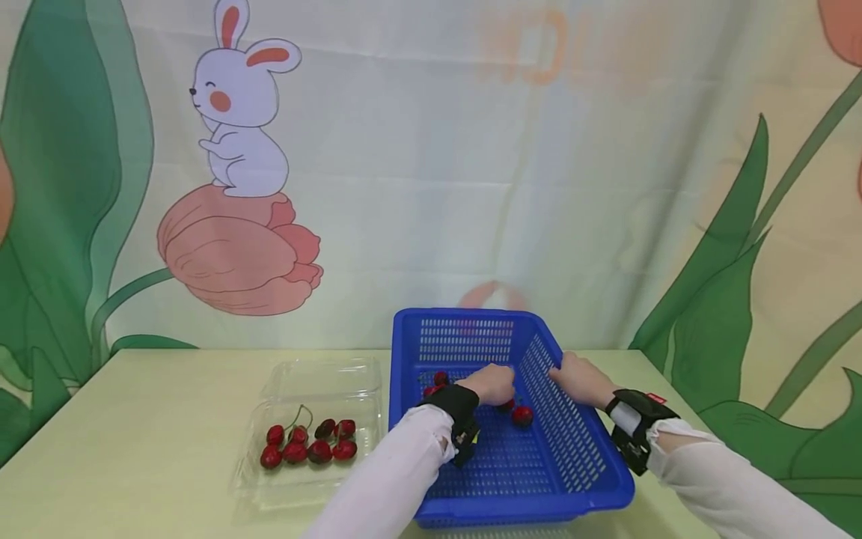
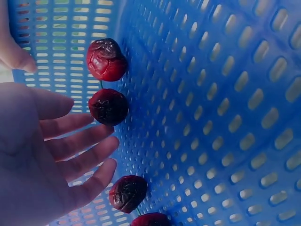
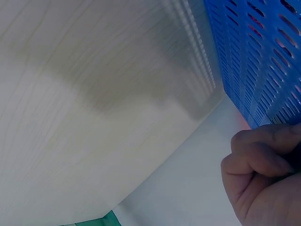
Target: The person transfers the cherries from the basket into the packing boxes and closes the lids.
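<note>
From my remote place I see the left hand (image 1: 490, 385) inside the blue basket (image 1: 512, 510), its fingers relaxed and apart, holding nothing. Just beside its fingertips is the dark cherry (image 2: 108, 107), and next to this one is the redder cherry (image 2: 107, 60), both also in the basket; whether the fingers touch the dark one, I cannot tell. The right hand (image 1: 583, 378) is curled on the basket's right rim and grips it. I judge that the step is to pick cherries up, so I would hold the rim steady, bring thumb and fingertips softly to opposite sides of the fruit, and avoid pulling the stem (image 2: 101, 84). Both cherries are nearly round, so I find no clear long axis; the thin stem lies between them, along the line that joins them. On the worktop (image 1: 161, 442), left of the basket, the clear container (image 1: 369, 427) holds eight cherries (image 1: 294, 452) in two rows.
</note>
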Motion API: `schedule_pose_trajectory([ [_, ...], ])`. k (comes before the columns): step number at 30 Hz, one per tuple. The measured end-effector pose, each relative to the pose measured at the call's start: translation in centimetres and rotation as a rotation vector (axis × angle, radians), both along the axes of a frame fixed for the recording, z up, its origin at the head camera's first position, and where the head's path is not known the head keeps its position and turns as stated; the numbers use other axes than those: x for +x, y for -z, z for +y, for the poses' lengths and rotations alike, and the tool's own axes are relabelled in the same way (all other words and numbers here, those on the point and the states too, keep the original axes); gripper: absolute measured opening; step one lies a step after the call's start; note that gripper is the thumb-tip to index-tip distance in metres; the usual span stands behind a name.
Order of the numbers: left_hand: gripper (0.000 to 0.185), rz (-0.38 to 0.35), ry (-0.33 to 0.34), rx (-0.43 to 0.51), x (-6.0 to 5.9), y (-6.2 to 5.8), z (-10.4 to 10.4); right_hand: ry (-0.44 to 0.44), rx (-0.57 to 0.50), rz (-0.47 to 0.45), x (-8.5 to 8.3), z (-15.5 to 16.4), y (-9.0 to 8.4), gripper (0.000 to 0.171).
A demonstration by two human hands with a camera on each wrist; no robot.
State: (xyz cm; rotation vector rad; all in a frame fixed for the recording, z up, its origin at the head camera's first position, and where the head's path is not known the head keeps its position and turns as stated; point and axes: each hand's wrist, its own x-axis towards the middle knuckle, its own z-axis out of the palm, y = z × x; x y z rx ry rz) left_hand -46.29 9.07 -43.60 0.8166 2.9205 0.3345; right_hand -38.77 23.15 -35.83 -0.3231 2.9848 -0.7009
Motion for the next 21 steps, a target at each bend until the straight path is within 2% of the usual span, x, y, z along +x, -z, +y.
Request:
schedule_pose_trajectory([
  [1, 0.015, 0.022, 0.002, -0.009, 0.1, 0.2, 0.2, -0.006, 0.001, 0.001, 0.0, 0.0, 0.0, 0.019],
  [2, 0.018, 0.051, 0.025, -0.008, -0.9, 1.2, 0.4, -0.008, -0.007, -0.005, 0.0, 0.0, 0.0, 0.018],
  [5, 0.022, 0.029, 0.028, -0.011, -2.1, 2.5, 0.9, -0.004, -0.028, -0.019, 0.0, 0.0, 0.0, 0.018],
  [6, 0.024, 0.056, 0.049, -0.002, -2.7, 3.3, 1.0, -0.004, -0.035, -0.022, 0.0, 0.0, 0.0, 0.018],
  [7, 0.025, 0.052, 0.063, 0.003, -2.7, 3.3, 1.0, -0.002, -0.036, -0.022, 0.0, 0.0, -0.1, 0.019],
  [8, 0.025, 0.027, 0.081, 0.01, -3.5, 3.9, 1.0, 0.001, -0.04, -0.023, 0.0, 0.0, -0.1, 0.02],
  [10, 0.022, -0.031, 0.073, -0.006, -2.3, 2.5, 0.8, 0.006, -0.042, -0.024, 0.0, 0.0, -0.1, 0.02],
  [11, 0.021, -0.008, 0.109, 0.005, -2.0, 2.2, 0.6, 0.005, -0.038, -0.025, 0.0, 0.0, -0.1, 0.02],
  [12, 0.02, -0.002, 0.112, -0.009, -1.2, 1.4, 0.4, 0.005, -0.039, -0.026, 0.0, 0.0, -0.1, 0.02],
  [13, 0.017, -0.037, 0.095, -0.025, 0.1, 0.0, 0.2, 0.008, -0.04, -0.027, 0.0, 0.0, -0.1, 0.02],
  [14, 0.018, -0.043, 0.087, -0.029, 1.0, -0.8, 0.0, 0.011, -0.042, -0.028, -0.1, 0.0, -0.1, 0.02],
  [17, 0.021, -0.032, 0.055, -0.006, 3.6, -3.0, -0.6, 0.014, -0.033, -0.025, -0.1, 0.0, 0.0, 0.02],
  [18, 0.021, -0.043, 0.014, -0.014, 4.7, -4.1, -0.8, 0.019, -0.029, -0.024, -0.2, -0.1, 0.0, 0.02],
  [21, 0.024, 0.018, -0.008, 0.029, 6.3, -5.2, -1.2, 0.021, -0.005, -0.012, -0.2, 0.0, 0.0, 0.022],
])
